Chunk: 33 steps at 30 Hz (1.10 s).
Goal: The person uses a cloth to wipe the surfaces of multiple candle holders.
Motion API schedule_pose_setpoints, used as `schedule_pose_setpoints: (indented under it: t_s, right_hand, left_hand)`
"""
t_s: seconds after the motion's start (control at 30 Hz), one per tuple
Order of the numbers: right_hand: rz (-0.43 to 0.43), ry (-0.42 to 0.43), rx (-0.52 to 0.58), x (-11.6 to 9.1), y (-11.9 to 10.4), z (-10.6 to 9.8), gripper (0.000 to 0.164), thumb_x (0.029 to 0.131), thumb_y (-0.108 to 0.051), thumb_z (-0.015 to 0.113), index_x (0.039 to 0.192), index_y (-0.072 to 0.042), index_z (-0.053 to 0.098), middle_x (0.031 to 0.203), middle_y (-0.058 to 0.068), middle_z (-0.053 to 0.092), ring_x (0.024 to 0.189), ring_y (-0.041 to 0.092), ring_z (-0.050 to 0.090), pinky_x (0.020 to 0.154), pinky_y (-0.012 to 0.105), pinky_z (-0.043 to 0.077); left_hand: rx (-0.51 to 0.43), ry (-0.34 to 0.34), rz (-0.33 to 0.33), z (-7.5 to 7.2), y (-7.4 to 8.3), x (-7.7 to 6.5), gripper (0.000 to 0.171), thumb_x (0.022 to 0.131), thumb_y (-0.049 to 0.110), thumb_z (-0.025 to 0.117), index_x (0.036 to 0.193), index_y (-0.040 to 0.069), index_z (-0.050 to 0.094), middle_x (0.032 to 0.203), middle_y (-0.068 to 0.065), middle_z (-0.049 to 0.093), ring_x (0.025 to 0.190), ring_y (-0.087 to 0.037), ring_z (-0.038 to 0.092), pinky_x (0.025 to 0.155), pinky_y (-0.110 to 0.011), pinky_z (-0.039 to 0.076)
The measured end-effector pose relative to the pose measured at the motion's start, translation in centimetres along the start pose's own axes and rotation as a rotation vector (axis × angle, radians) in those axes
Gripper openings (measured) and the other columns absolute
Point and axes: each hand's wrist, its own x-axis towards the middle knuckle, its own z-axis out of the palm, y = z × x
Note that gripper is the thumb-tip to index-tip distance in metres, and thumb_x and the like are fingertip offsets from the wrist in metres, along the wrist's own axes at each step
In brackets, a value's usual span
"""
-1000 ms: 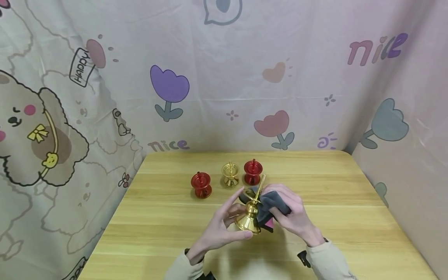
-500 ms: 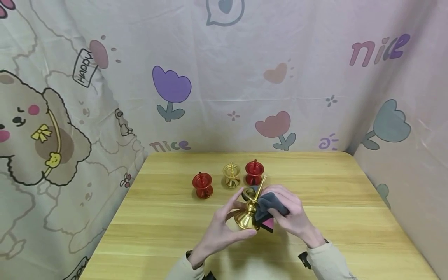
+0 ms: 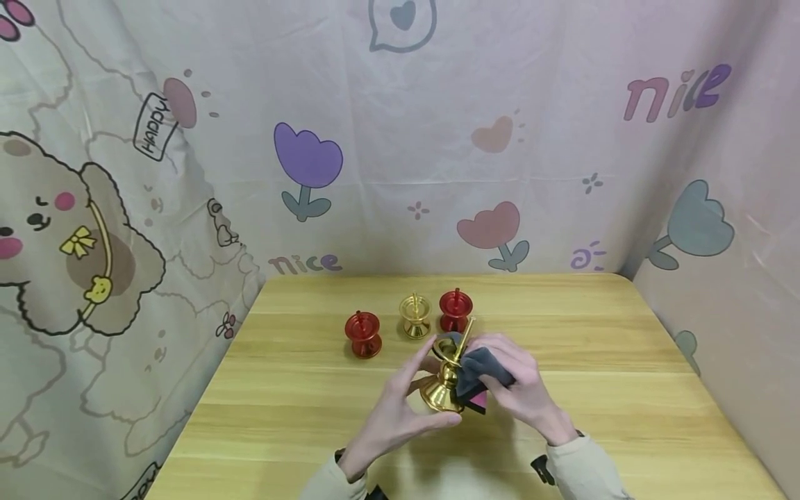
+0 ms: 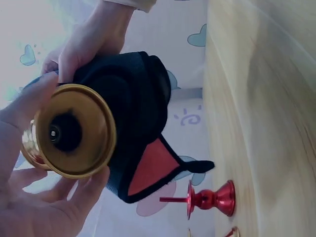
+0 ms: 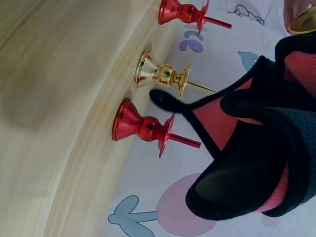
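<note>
In the head view my left hand (image 3: 392,411) grips a gold candle holder (image 3: 441,394) by its flared base, between thumb and fingers. The holder is held tilted above the table, its thin spike leaning up to the right. My right hand (image 3: 523,383) pinches a dark grey cloth (image 3: 481,369) with black edging and a pink patch, pressed around the holder's upper part. In the left wrist view the underside of the holder's base (image 4: 94,128) faces the camera, dark in its centre. The cloth (image 4: 118,94) hides the holder's upper part there.
Behind the hands on the wooden table (image 3: 281,417) stand a red candle holder (image 3: 363,333), a smaller gold one (image 3: 415,316) and another red one (image 3: 455,310). A printed cloth curtain (image 3: 400,139) hangs behind the table and along both sides.
My left thumb has shifted slightly right along the holder's base. The cloth has moved only a little against the holder. The standing candle holders stay put; the head view shifts slightly.
</note>
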Motion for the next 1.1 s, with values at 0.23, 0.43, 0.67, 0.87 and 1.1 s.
schedule_pose_setpoints:
  t_s: [0.23,0.43,0.67,0.87,1.1]
  right_hand:
    - [0.024,-0.006,-0.125,0.02,0.02,0.09,0.028,0.098,-0.02,0.067,0.105,0.007,0.07,0.101,0.02,0.07,0.108,0.027,0.06,0.108,0.025,0.046]
    - [0.035,0.012,0.023,-0.24,0.35,0.06,0.024,0.096,-0.015,0.069,0.103,0.008,0.069,0.101,0.023,0.068,0.105,0.027,0.062,0.106,0.025,0.048]
    - [0.016,-0.006,-0.044,-0.44,0.34,0.21,0.023,0.097,-0.014,0.067,0.102,0.009,0.069,0.099,0.023,0.068,0.1,0.028,0.064,0.106,0.024,0.049]
    - [-0.007,-0.012,-0.106,-0.16,0.09,0.38,0.023,0.098,-0.013,0.065,0.103,0.008,0.069,0.1,0.022,0.07,0.1,0.027,0.064,0.107,0.024,0.049]
    - [0.009,-0.002,-0.058,-0.07,0.13,0.33,0.023,0.096,-0.014,0.068,0.102,0.009,0.069,0.1,0.023,0.069,0.102,0.026,0.064,0.106,0.024,0.049]
  left_hand:
    - [-0.09,0.038,-0.008,-0.15,-0.51,-0.33,0.103,0.078,0.015,0.087,0.16,0.027,0.025,0.117,-0.012,0.069,0.11,-0.014,0.065,0.1,-0.033,0.057]
    - [-0.277,-0.054,-0.046,-0.55,-0.89,-0.41,0.1,0.083,0.004,0.08,0.161,0.025,0.022,0.124,-0.025,0.065,0.117,-0.013,0.063,0.102,-0.031,0.054]
    - [-0.091,-0.05,-0.055,-0.07,-0.48,-0.23,0.118,0.075,0.017,0.09,0.163,0.031,0.011,0.133,-0.012,0.061,0.124,-0.019,0.058,0.107,-0.036,0.052]
    - [0.002,0.056,0.004,0.31,-0.47,-0.2,0.113,0.074,0.022,0.091,0.162,0.028,0.021,0.116,-0.008,0.066,0.112,-0.016,0.062,0.099,-0.039,0.057]
    - [-0.111,0.025,0.04,-0.1,-0.86,-0.35,0.106,0.078,0.012,0.087,0.161,0.022,0.023,0.113,-0.015,0.069,0.109,-0.015,0.066,0.102,-0.034,0.056]
